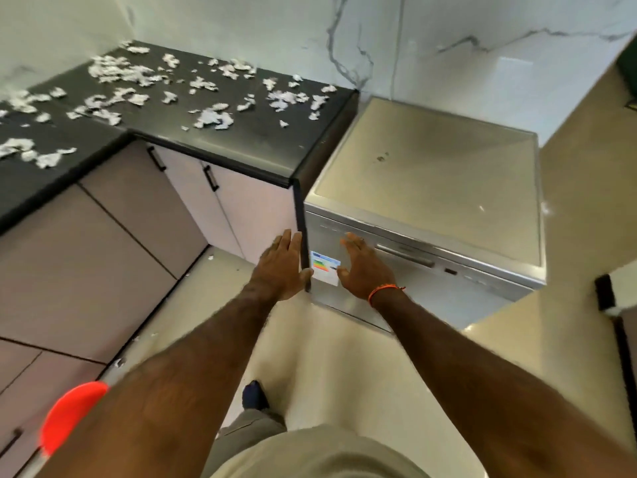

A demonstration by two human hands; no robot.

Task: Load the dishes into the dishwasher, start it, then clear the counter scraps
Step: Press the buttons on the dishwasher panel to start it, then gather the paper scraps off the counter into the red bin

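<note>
Left hand (281,265): fingers straight, holding nothing, at cabinet edge | Right hand (358,267): fingers spread, empty, reaching toward dishwasher (427,215) door, shut, at 1 o'clock, probably to open it | Scraps (210,117) lie on bench (255,146), 11 o'clock.

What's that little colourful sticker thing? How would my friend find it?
Find the silver dishwasher standing right of the black counter. On its closed front door, near the left edge, sits the sticker, between the person's two open hands. It is the only thing there with coloured stripes.
</note>
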